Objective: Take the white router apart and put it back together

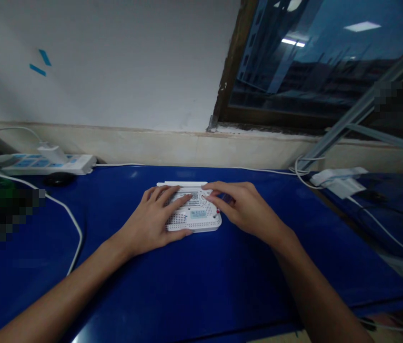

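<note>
A flat white plastic box with rounded corners, rows of vent holes and printed labels, like a router or modem, lies on the blue table. Spread across its left part is my left hand, fingers stretched over the top and thumb along the near edge. My right hand is at the box's far right corner, thumb and forefinger brought together in a pinch. What sits between those fingertips is too small to make out. A small red spot shows under the right hand, beside the box's right edge.
On the blue table, a white power strip with a plugged-in adapter stands back left, a black object before it. A white cable runs down the left. Back right are another white plug block and a metal frame.
</note>
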`<state>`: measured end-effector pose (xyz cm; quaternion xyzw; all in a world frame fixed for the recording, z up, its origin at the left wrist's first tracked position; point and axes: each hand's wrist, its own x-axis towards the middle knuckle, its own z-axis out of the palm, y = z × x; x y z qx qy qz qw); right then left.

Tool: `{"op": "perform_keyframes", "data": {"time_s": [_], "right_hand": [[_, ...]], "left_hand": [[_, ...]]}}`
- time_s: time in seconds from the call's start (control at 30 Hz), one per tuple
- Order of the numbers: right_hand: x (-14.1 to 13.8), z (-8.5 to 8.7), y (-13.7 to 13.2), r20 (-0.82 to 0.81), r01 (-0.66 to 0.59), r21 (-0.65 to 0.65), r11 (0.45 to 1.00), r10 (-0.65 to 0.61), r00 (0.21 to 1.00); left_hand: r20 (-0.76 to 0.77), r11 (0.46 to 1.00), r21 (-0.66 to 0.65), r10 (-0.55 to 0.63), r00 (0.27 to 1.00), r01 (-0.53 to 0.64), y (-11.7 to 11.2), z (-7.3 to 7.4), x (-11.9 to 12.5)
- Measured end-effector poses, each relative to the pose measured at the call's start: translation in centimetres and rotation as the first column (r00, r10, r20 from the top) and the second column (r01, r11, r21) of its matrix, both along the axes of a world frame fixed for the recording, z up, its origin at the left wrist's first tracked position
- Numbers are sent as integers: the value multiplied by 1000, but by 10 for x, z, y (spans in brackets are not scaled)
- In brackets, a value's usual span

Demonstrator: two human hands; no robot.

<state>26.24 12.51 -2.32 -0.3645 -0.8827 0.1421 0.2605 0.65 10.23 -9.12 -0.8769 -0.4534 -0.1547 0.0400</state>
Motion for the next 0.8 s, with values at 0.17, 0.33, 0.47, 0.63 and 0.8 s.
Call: {"op": "perform_keyframes", "data": {"time_s": [0.17, 0.33, 0.47, 0.63, 0.8], "right_hand": [[-4, 5, -8, 30, -86, -13, 996, 86, 996], [-7, 1, -2, 18, 20, 48, 999, -21, 1000], [-1, 2, -1, 19, 10, -13, 1000, -9, 1000], [1, 10, -9, 24, -63, -114, 991, 66, 998], [-1, 5, -4, -7, 16, -27, 1000, -16, 1000]], "left_hand": [[12, 1000, 4, -5, 1000, 5, 0, 0, -1], [6, 1000, 3, -3, 1000, 3, 0, -2, -1], [-4, 1000, 5, -3, 1000, 3, 0, -2, -1], [-9, 1000, 12, -3, 1000, 3, -1, -2, -1], [-2, 1000, 11, -3, 1000, 3, -1, -2, -1]]}}
